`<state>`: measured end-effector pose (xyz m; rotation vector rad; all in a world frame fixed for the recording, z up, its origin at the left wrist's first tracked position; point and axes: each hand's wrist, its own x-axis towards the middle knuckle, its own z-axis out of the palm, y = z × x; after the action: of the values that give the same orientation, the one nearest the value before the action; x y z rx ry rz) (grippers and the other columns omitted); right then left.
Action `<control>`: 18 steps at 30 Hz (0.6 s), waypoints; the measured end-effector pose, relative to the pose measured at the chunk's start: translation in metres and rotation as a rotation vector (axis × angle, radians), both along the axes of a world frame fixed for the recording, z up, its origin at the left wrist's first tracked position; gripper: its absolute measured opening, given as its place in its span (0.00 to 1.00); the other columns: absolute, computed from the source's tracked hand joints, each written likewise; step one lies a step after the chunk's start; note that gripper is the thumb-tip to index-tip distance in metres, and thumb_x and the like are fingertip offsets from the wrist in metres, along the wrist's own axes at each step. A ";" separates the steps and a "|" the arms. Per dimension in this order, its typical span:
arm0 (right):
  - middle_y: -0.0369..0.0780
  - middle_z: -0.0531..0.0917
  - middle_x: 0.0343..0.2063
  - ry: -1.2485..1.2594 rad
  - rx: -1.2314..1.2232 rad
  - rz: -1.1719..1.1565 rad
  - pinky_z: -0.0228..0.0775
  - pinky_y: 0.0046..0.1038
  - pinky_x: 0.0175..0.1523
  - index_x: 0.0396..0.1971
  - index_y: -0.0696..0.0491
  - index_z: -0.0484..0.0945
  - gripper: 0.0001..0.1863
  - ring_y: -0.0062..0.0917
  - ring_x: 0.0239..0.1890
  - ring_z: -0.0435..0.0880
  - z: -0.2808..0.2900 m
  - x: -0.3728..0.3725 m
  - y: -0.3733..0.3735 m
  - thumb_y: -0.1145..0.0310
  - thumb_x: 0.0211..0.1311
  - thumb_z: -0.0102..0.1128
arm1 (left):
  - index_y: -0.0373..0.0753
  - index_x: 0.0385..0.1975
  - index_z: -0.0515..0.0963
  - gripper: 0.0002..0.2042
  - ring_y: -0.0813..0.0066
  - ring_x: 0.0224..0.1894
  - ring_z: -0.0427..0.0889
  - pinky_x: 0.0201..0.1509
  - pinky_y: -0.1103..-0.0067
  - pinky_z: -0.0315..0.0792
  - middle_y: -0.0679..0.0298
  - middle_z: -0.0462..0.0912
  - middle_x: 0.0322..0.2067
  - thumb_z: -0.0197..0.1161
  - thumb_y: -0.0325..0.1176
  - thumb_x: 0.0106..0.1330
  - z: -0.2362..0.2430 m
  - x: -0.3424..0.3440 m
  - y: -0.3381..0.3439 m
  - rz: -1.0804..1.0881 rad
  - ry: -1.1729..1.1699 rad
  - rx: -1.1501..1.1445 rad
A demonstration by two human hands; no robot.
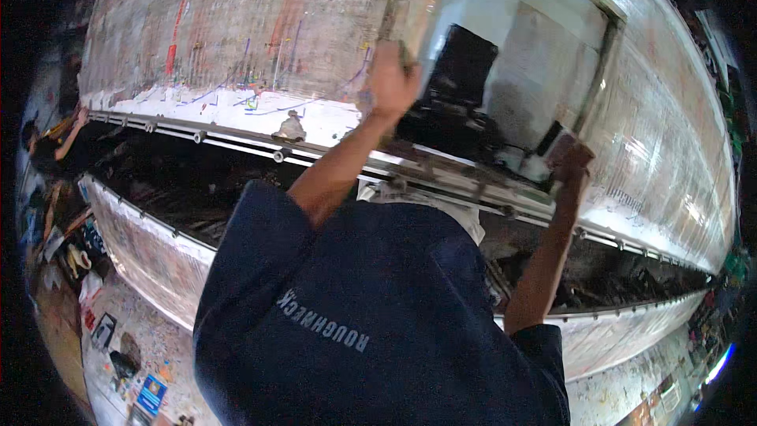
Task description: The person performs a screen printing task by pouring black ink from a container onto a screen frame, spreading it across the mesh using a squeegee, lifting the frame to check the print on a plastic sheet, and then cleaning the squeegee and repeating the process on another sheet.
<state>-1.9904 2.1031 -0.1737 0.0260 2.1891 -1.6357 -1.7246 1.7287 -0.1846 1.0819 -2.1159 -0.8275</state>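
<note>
A person in a dark blue T-shirt (371, 323) leaned over a long paint-stained printing worktop (236, 39), both arms stretched forward. The left hand (390, 79) had its fingers wrapped tight around the near edge of a large framed screen (520, 63), which stood tilted up off the worktop. The right hand (569, 159) gripped the frame's lower side, though its fingers were too blurred to judge exactly. One screen, two hands, set apart on the frame, likely to steady its broad shape. A metal rail (236, 142) ran along the worktop's edge. Another person (55, 138) worked at far left.
</note>
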 end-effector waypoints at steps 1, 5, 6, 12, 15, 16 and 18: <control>0.34 0.82 0.29 0.006 0.080 0.039 0.72 0.25 0.38 0.36 0.53 0.83 0.20 0.19 0.31 0.79 -0.004 -0.032 0.022 0.49 0.67 0.60 | 0.33 0.48 0.72 0.20 0.37 0.42 0.77 0.45 0.55 0.73 0.40 0.74 0.42 0.66 0.29 0.55 -0.005 -0.030 0.021 0.027 -0.001 -0.083; 0.36 0.86 0.34 -0.067 0.129 0.195 0.74 0.26 0.38 0.45 0.54 0.84 0.22 0.20 0.32 0.83 -0.021 -0.122 0.101 0.48 0.68 0.63 | 0.32 0.45 0.70 0.19 0.38 0.44 0.76 0.44 0.55 0.73 0.44 0.73 0.43 0.66 0.27 0.53 -0.011 -0.104 0.106 0.034 -0.049 0.041; 0.36 0.87 0.32 -0.064 0.038 0.166 0.74 0.26 0.37 0.43 0.53 0.85 0.23 0.20 0.31 0.83 -0.027 -0.134 0.114 0.46 0.69 0.61 | 0.32 0.45 0.69 0.19 0.38 0.44 0.76 0.44 0.55 0.73 0.45 0.71 0.43 0.66 0.28 0.54 -0.009 -0.106 0.118 -0.009 -0.079 0.108; 0.38 0.87 0.34 -0.016 0.065 0.103 0.76 0.27 0.38 0.44 0.56 0.84 0.30 0.21 0.35 0.85 -0.078 -0.095 0.148 0.40 0.65 0.61 | 0.34 0.47 0.69 0.18 0.38 0.44 0.76 0.45 0.53 0.73 0.43 0.73 0.43 0.65 0.30 0.58 0.003 -0.082 0.134 0.033 -0.120 0.025; 0.39 0.88 0.37 0.006 -0.038 0.084 0.78 0.29 0.41 0.49 0.56 0.84 0.31 0.23 0.37 0.86 -0.095 -0.077 0.143 0.41 0.64 0.63 | 0.34 0.47 0.69 0.19 0.37 0.43 0.77 0.44 0.53 0.74 0.42 0.74 0.44 0.65 0.31 0.58 -0.004 -0.075 0.130 0.035 -0.150 -0.011; 0.39 0.87 0.37 -0.043 0.002 0.030 0.77 0.29 0.42 0.48 0.55 0.84 0.30 0.24 0.38 0.85 -0.098 -0.074 0.141 0.43 0.62 0.64 | 0.34 0.47 0.70 0.18 0.38 0.43 0.77 0.45 0.54 0.74 0.42 0.74 0.44 0.65 0.30 0.58 -0.008 -0.073 0.129 0.039 -0.150 -0.025; 0.38 0.87 0.37 0.029 0.039 0.036 0.78 0.29 0.40 0.49 0.56 0.83 0.28 0.24 0.37 0.85 -0.097 -0.077 0.140 0.45 0.62 0.66 | 0.35 0.47 0.70 0.18 0.38 0.43 0.78 0.45 0.54 0.74 0.42 0.74 0.44 0.64 0.30 0.58 -0.017 -0.074 0.128 0.021 -0.127 -0.032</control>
<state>-2.0670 2.2430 -0.2712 -0.0265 2.2297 -1.5835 -1.7990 1.8564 -0.2017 1.1658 -2.2104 -0.7302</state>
